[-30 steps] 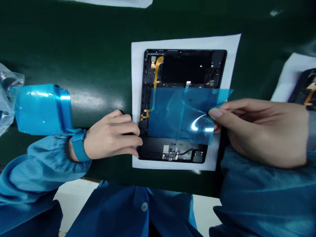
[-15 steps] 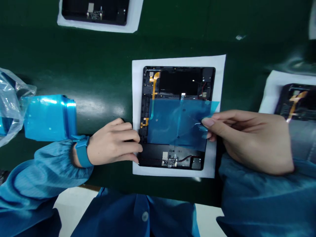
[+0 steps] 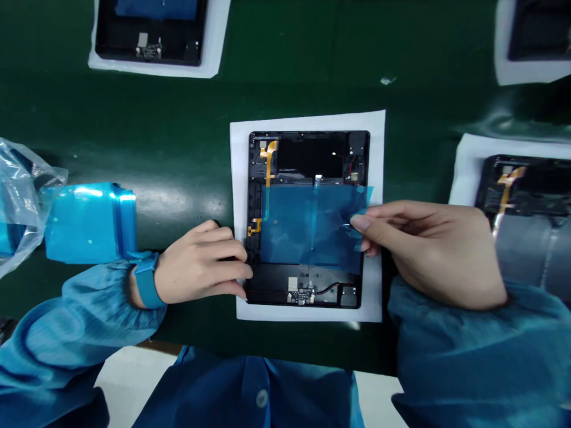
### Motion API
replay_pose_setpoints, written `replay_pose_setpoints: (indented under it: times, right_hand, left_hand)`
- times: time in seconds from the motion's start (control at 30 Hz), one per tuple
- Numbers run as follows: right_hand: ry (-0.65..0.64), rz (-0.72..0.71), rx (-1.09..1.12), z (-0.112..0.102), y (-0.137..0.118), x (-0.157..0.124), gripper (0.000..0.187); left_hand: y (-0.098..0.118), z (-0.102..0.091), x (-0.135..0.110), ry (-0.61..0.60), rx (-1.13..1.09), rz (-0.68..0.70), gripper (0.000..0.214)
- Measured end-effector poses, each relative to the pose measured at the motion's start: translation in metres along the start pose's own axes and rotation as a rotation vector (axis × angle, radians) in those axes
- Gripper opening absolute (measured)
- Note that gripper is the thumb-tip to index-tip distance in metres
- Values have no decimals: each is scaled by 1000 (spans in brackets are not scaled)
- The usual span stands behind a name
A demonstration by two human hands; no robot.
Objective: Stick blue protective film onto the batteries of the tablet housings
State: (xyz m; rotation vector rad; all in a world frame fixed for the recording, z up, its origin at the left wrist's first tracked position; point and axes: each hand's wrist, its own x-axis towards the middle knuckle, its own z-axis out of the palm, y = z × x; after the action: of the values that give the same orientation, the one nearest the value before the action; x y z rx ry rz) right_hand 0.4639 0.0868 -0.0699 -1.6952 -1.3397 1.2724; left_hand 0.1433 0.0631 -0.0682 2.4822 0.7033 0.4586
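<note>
In front of me an open black tablet housing (image 3: 272, 282) lies on a white sheet (image 3: 307, 121), its ribbon cables and small circuit board exposed. A translucent blue film (image 3: 289, 232) covers its middle, over the battery area. My right hand (image 3: 423, 249) pinches the film's right edge between thumb and fingers, and the film is wrinkled there. The upper right corner of the film reaches slightly past the housing's edge. My left hand (image 3: 203, 261) rests at the housing's lower left edge, fingers bent against it; their undersides are hidden.
A stack of blue films (image 3: 82, 223) lies on the left beside a clear plastic bag (image 3: 22, 196). Another open housing (image 3: 495, 196) stands at right, and one more (image 3: 120, 44) at the upper left. A small clear scrap (image 3: 388, 80) lies on the green table (image 3: 289, 89).
The view has shifted, so the housing and my right hand appear farther left. The film's upper right corner sticks out less past the housing. Both hands keep their hold.
</note>
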Motion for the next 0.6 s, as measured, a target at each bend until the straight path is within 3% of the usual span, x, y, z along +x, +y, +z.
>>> replay_pose_setpoints:
  times: [0.2, 0.4, 0.5, 0.6]
  right_hand:
    - [-16, -1, 29, -1, 4, 1, 20]
    - [-47, 16, 90, 0, 5, 3, 32]
    - [67, -24, 184, 5, 4, 5, 29]
    - [147, -64, 235, 11, 2, 6, 27]
  left_hand:
    - [0, 0, 0, 7, 22, -2, 25]
    - [0, 0, -1, 33, 23, -11, 30]
    - [1, -5, 2, 76, 32, -76, 28]
    - [-2, -11, 12, 63, 246, -133, 30]
